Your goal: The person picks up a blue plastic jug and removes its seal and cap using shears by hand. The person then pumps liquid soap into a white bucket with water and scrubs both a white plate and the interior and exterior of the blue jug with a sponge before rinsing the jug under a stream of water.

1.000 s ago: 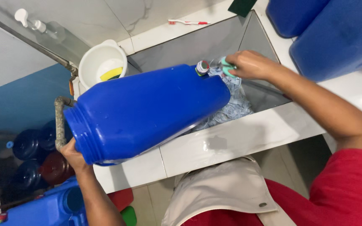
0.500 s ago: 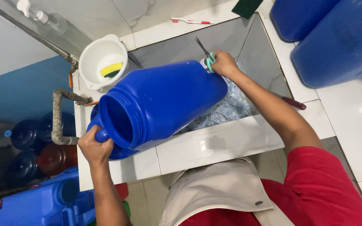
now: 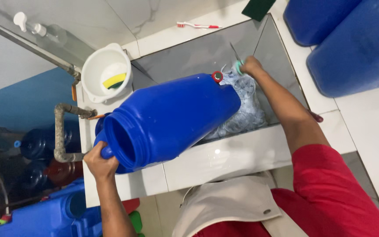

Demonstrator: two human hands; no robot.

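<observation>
One blue drum, one white bowl, one toothbrush, perhaps two tanks

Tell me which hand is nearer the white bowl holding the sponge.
Left. The left hand grips the blue jug's mouth just below the white bowl; the right hand is across the sink.

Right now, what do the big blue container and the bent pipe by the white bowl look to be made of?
Blue container: likely moulded plastic, semi-gloss, with soft highlights and a thick threaded mouth. Bent pipe: seemingly metal, dull grey-brown and rough, possibly corroded. White bowl: smooth glossy plastic, probably.
</observation>
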